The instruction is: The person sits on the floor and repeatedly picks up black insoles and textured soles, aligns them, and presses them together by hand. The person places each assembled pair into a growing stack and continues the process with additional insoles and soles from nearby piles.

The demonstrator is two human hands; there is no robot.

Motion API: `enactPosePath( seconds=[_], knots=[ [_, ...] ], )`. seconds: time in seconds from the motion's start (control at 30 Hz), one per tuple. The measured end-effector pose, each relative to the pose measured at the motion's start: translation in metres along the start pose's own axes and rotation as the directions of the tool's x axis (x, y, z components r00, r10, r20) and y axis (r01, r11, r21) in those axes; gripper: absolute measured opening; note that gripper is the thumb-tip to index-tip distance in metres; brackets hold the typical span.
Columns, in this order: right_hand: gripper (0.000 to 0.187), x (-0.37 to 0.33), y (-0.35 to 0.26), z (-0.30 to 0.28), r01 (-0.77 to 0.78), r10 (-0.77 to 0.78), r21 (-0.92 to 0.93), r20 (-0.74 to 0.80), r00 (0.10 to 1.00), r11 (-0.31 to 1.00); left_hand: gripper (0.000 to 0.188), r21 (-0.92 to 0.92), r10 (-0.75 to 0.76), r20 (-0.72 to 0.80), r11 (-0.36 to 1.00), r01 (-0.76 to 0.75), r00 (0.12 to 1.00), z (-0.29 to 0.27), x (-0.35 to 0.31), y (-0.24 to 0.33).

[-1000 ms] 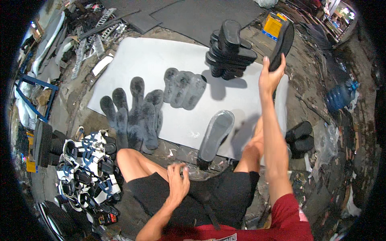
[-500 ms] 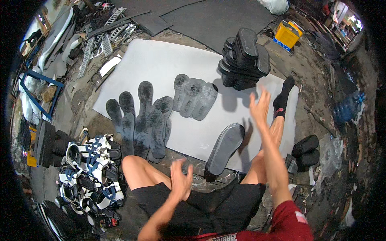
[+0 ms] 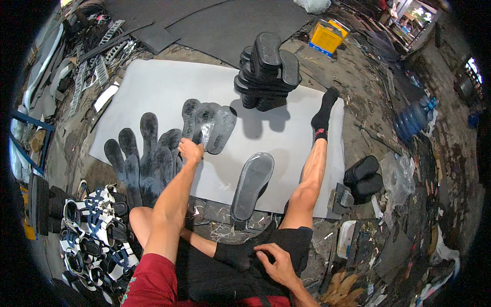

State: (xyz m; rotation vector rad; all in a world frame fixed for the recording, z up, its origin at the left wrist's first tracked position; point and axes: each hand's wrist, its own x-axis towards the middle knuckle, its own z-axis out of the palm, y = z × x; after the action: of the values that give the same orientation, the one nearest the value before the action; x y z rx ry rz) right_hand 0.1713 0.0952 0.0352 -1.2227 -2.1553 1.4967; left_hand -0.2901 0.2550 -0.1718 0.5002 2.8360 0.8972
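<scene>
My left hand (image 3: 191, 151) reaches forward over the light grey sheet (image 3: 153, 87) and closes on the near end of a glossy grey sole (image 3: 206, 128), one of three lying side by side. Several darker grey soles (image 3: 146, 153) fan out just left of that hand. My right hand (image 3: 277, 264) rests with loose fingers on my black shorts, beside my folded foot in a black sock (image 3: 232, 254). A grey sole on an upright stand (image 3: 251, 184) rises at the sheet's near edge. A stack of black soles (image 3: 267, 71) stands at the far side.
My right leg stretches across the sheet, its black sock (image 3: 322, 117) near the stack. A pile of black, white and blue sandals (image 3: 97, 233) lies at lower left. Black shoes (image 3: 364, 176), a blue water bottle (image 3: 413, 120) and a yellow can (image 3: 327, 36) sit on the littered right.
My right hand, raised toward the stack with a black sole, let go and came down to my lap. My left hand left my lap and reached out to the grey soles.
</scene>
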Motion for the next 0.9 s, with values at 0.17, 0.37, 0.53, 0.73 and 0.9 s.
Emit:
enactPosePath(
  seconds=[0.17, 0.37, 0.53, 0.73, 0.9],
  knots=[
    [0.017, 0.024, -0.010, -0.006, 0.122, -0.122, -0.005, -0.134, 0.983, 0.993, 0.023, -0.402, 0.327, -0.176, 0.837, -0.371, 0.928, -0.059, -0.008, 0.034],
    [0.076, 0.058, -0.026, -0.043, 0.343, -0.424, -0.262, -0.386, 0.819, 0.902, 0.026, -0.783, 0.560, -0.161, 0.429, -0.451, 0.813, -0.250, -0.173, 0.099],
    [0.119, 0.057, -0.018, -0.027, -0.121, -0.366, 0.853, 0.341, 0.866, 0.508, 0.024, -0.906, 0.611, 0.367, 0.405, 0.121, 0.702, -0.304, -0.266, 0.081],
    [0.108, -0.034, 0.015, 0.049, -0.614, -0.464, 0.694, 0.432, 0.773, -0.376, 0.031, -0.797, 0.503, 0.560, 0.542, 0.264, 0.658, -0.223, -0.290, 0.037],
    [0.086, -0.031, 0.010, 0.019, -0.209, 0.048, 0.889, 0.249, 0.967, -0.406, 0.099, -0.313, 0.485, 0.203, 0.855, -0.413, 0.851, -0.132, -0.311, 0.013]
  ],
)
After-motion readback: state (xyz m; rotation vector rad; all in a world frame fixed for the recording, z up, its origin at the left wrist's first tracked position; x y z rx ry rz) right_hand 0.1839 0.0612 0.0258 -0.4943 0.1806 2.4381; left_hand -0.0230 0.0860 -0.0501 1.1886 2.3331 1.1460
